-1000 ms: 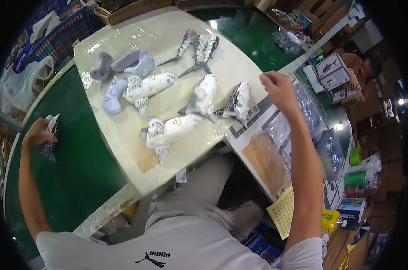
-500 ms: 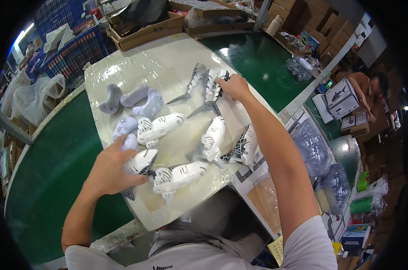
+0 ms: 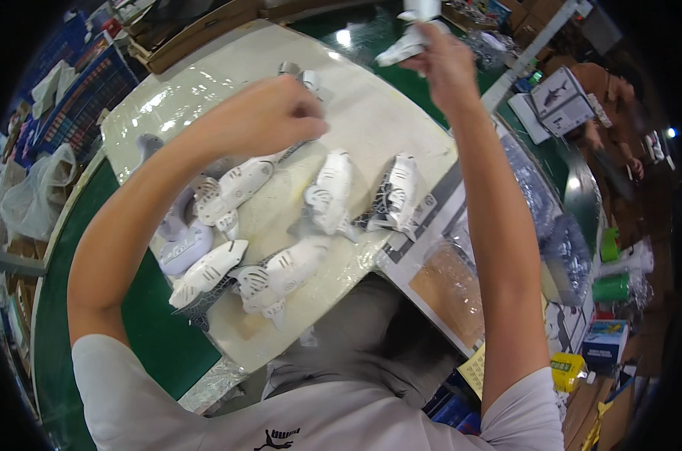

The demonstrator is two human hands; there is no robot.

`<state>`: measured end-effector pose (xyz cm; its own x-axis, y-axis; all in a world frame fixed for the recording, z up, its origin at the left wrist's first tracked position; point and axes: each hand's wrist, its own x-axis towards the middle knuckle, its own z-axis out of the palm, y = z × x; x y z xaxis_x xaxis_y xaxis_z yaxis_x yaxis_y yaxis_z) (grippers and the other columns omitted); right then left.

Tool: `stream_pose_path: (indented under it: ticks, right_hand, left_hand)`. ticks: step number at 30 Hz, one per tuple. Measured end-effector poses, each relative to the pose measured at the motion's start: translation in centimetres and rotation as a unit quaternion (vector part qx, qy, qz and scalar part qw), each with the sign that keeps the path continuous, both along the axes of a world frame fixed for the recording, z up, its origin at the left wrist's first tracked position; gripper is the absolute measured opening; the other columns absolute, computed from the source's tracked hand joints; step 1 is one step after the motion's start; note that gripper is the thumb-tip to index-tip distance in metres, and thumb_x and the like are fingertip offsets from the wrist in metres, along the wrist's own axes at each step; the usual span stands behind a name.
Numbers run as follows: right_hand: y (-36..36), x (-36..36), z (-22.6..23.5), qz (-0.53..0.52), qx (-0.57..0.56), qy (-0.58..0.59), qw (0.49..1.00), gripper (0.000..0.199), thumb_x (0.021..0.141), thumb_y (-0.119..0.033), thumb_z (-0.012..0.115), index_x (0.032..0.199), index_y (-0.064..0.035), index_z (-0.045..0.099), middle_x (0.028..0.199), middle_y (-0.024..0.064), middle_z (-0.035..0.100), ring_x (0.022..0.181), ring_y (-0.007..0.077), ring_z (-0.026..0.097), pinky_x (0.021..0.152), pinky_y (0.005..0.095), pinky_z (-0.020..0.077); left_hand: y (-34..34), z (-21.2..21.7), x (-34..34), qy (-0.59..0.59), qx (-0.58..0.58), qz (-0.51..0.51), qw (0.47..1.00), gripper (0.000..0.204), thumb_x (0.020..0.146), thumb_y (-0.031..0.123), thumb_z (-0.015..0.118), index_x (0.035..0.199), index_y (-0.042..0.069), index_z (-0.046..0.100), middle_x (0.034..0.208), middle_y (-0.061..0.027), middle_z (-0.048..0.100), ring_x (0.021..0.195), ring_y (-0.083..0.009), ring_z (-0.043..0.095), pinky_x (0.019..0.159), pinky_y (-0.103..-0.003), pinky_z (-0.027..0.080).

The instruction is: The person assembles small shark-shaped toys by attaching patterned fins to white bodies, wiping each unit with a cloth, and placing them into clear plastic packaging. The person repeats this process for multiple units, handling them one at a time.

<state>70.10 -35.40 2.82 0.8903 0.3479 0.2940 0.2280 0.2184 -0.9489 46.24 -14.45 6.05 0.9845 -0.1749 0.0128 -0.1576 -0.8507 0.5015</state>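
White toy piece (image 3: 409, 37) in right hand (image 3: 445, 64), blurred, top cropped.

The white toy sharks (image 3: 330, 188) look like smooth moulded plastic with a slight sheen. The cream board (image 3: 390, 128) under them is wrapped in glossy, wrinkled film that catches the light. The green bench (image 3: 93, 301) is matt. Beside it lie clear crinkled plastic bags (image 3: 559, 240) and brown cardboard (image 3: 450, 289).

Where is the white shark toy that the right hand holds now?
In the head view the white shark toy is at the top, right of centre, raised in the right hand above the far edge of the cream board.
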Motion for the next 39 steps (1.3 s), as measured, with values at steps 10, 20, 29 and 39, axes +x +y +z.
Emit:
stream_pose_path:
  ticks: [10,20,29,39]
  right_hand:
    - [-22.4,-22.3,1.5,0.014,0.07,0.128,0.989,0.064,0.11,-0.057,0.04,0.106,0.0011,0.065,0.069,0.0108,0.064,0.054,0.0212,0.062,0.052,0.033,0.0521]
    - [-21.6,-36.4,-6.2,-0.005,0.068,0.095,0.993,0.05,0.104,-0.017,0.073,0.146,0.0023,0.055,0.11,0.0078,0.072,0.093,0.0102,0.069,0.079,0.026,0.057]
    - [-27.1,-38.9,-7.9,-0.12,0.049,0.014,0.991,0.051,0.102,-0.026,0.079,0.137,0.0071,0.062,0.105,0.01,0.076,0.092,0.0119,0.069,0.081,0.0288,0.0562]
    - [-31.1,-39.5,-7.0,-0.258,-0.138,-0.147,0.945,0.052,0.096,-0.034,0.083,0.127,0.0067,0.071,0.098,0.0245,0.078,0.083,0.0343,0.077,0.076,0.0373,0.059]
  left_hand:
    - [-13.6,-5.1,9.0,0.348,-0.035,-0.012,0.937,0.12,0.083,0.044,0.086,0.17,-0.002,0.016,0.134,-0.0318,0.064,0.081,-0.0335,0.077,0.059,-0.043,0.066]
    - [-17.4,-3.1,-4.0,0.128,-0.65,0.074,0.745,0.038,0.101,0.025,0.073,0.127,-0.002,0.064,0.118,-0.0116,0.075,0.108,-0.0212,0.075,0.091,-0.034,0.064]
    - [-25.6,-6.0,-11.5,0.056,-0.722,0.062,0.686,0.063,0.099,0.037,0.077,0.149,0.005,0.054,0.143,-0.0098,0.068,0.133,-0.0254,0.064,0.117,-0.043,0.05]
    - [-27.3,-7.0,-12.8,0.01,-0.649,-0.049,0.759,0.063,0.096,0.03,0.08,0.148,0.007,0.052,0.139,-0.0063,0.068,0.129,-0.0234,0.067,0.111,-0.044,0.054]
